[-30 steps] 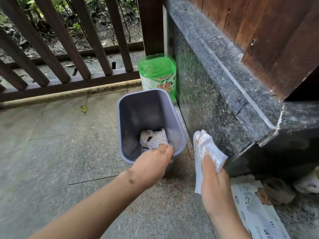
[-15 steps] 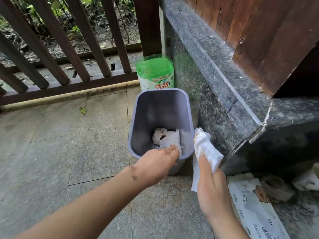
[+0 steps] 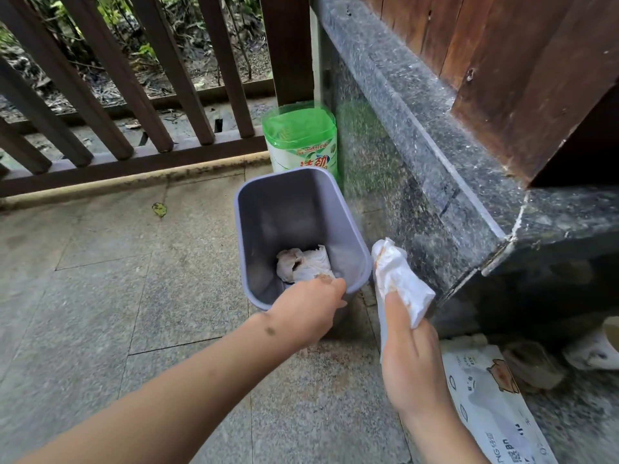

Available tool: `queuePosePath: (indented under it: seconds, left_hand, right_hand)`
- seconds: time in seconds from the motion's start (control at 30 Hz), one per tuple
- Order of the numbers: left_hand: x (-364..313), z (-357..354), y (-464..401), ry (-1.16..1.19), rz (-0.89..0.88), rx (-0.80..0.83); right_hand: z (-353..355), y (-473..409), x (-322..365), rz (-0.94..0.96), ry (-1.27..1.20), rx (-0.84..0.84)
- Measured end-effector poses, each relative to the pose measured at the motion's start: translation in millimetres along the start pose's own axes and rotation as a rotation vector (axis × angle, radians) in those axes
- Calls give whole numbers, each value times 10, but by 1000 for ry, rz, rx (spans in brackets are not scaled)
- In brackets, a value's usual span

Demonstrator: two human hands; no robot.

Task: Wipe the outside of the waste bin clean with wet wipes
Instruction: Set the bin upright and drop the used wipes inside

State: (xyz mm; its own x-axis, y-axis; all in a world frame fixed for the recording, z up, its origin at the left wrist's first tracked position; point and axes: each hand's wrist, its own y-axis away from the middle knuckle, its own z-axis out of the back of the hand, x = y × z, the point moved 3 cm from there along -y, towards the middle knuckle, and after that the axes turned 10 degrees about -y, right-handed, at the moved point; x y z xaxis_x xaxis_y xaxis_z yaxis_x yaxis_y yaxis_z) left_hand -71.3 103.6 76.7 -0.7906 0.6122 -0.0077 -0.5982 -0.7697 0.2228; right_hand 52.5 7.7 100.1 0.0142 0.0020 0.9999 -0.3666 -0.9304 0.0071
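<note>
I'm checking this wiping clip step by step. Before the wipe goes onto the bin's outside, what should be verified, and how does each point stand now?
1. Left hand steadies the waste bin at its near rim: ok.
2. Right hand holds the wet wipe: ok.
3. Wipe clean enough: not ok, brownish stains show along its edge.
4. Wipe touches the bin's outer wall: cannot tell; it sits right beside the right rim.
5. Room between the bin and the stone wall: not ok, the gap looks narrow.
6. Fresh wipes at hand: ok, wipe pack lies on the floor by the right hand.
</note>
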Motion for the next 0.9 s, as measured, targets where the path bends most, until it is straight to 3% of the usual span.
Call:
queuePosePath:
  seconds: [0.13,0.3,0.57,0.9]
  left_hand:
    - [304,-55,154,75,62,9]
    - [709,-143,549,-175,192,-180]
    - [723,-221,637,110,434,-218]
    - [718,-263,612,116,456,-244]
  right_hand:
    - [-135,-243,215,58,-22,78]
    - [-408,-628,493,160,-13,213]
    - [-727,-998,436,124,172,258]
    - [-989,-1235,364,6,85,278]
